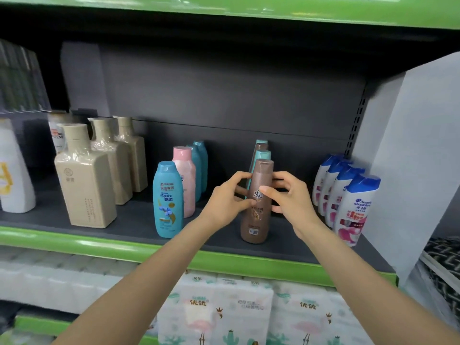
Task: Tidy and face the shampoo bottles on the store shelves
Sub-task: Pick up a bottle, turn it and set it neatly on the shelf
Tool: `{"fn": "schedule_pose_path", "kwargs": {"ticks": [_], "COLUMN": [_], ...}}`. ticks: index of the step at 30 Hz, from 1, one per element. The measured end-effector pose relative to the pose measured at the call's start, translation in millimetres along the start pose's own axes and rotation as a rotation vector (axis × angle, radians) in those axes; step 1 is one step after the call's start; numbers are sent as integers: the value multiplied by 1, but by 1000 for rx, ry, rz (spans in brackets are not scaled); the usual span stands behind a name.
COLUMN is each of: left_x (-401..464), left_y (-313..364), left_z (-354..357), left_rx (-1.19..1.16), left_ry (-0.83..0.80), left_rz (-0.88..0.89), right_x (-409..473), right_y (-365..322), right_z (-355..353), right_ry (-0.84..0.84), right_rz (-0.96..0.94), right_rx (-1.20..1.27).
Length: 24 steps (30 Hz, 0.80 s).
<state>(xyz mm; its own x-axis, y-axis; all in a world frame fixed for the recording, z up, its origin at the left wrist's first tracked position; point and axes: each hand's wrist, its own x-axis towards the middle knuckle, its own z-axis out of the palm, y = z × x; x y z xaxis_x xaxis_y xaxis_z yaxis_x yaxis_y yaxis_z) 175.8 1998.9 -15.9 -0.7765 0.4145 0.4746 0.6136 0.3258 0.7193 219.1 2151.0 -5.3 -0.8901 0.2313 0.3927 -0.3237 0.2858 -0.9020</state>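
Dark shelf [139, 220] boards with bright green front edges fill the view, and at the middle of the shelf both hands meet on one brown bottle [256, 207]; the left hand [224, 197] curls its thumb and fingers round the bottle's left side at label height, a narrow grip that holds it; the right hand [290, 195] pinches the right side, thumb laid across the front label, fingers bent behind; the brown bottle stands upright near the shelf's front edge, heading a row of brown and teal bottles [261, 151] that runs straight back toward the rear panel; to the left, well apart, a blue bottle [167, 200] stands in front of a pink bottle [185, 180], with two more teal ones behind; farther left three tan square bottles [84, 180] line up front to back, and a white bottle [13, 170] sits at the frame's edge; to the right a row of white bottles with blue caps [353, 197] stands just beside a white side panel [410, 158]; below the shelf lie patterned tissue packs [224, 310].
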Motion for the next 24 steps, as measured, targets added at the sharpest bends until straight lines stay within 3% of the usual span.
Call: {"fn": "schedule_pose_path", "kwargs": {"ticks": [7, 11, 15, 20, 24], "left_x": [8, 21, 32, 33, 30], "left_y": [-2, 16, 32, 28, 25], "left_z": [-4, -26, -31, -21, -16], "left_rx": [4, -120, -19, 48, 9], "left_ry": [-35, 93, 5, 21, 59], "left_rz": [-1, 60, 183, 159, 149], "right_x": [6, 6, 6, 19, 39], "right_y": [7, 6, -3, -8, -6], "right_z": [2, -2, -9, -21, -24], "right_ry": [20, -15, -64, 33, 123], "right_rz": [-35, -10, 23, 80, 59], "right_rx": [-84, -89, -42, 89, 6]}}
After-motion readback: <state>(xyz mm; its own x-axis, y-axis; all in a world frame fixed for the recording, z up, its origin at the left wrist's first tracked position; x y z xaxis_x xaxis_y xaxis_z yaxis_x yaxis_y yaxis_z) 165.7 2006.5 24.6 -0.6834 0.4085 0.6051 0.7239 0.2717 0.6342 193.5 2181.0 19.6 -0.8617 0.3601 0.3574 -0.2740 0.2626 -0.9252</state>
